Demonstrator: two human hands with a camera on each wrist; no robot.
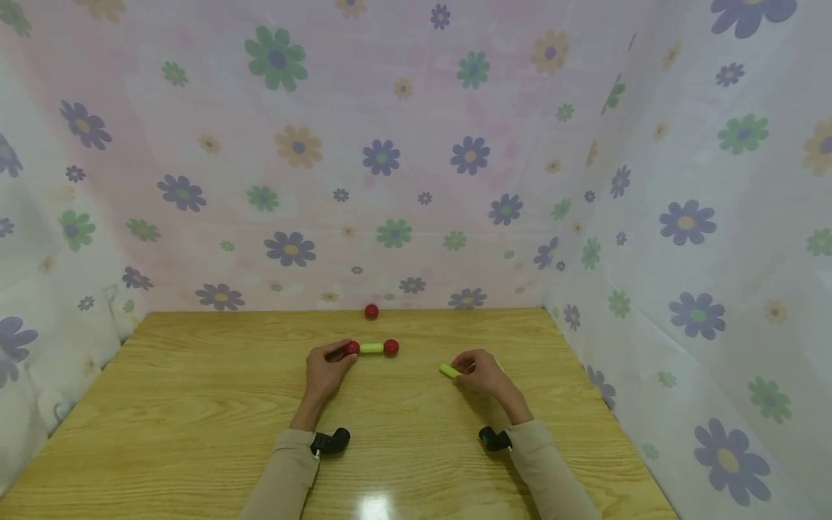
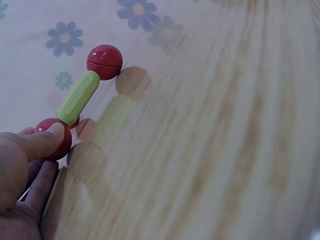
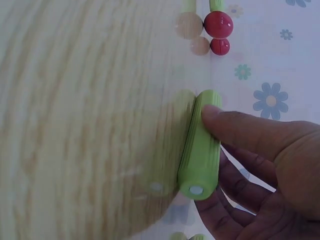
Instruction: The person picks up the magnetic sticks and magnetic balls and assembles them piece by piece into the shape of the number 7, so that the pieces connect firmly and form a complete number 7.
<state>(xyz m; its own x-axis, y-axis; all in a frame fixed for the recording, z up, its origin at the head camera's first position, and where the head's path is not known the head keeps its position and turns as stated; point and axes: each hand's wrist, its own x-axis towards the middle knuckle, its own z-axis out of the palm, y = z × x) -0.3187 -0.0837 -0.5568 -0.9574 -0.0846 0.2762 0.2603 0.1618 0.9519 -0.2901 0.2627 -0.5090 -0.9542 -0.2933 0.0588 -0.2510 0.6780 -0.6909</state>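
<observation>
My left hand pinches a red ball between thumb and fingers. That ball is joined to a ribbed green rod, which has a second red ball at its far end, so the three form one dumbbell-shaped piece lying on the table. To the right, my right hand grips another ribbed green rod with the thumb along its top and fingers around the far side. A small silvery disc shows in this rod's near end. The two hands are apart.
A loose red ball sits at the table's back edge. The tip of a further green piece shows at the bottom of the right wrist view. Flowered cloth hangs behind and beside the wooden table.
</observation>
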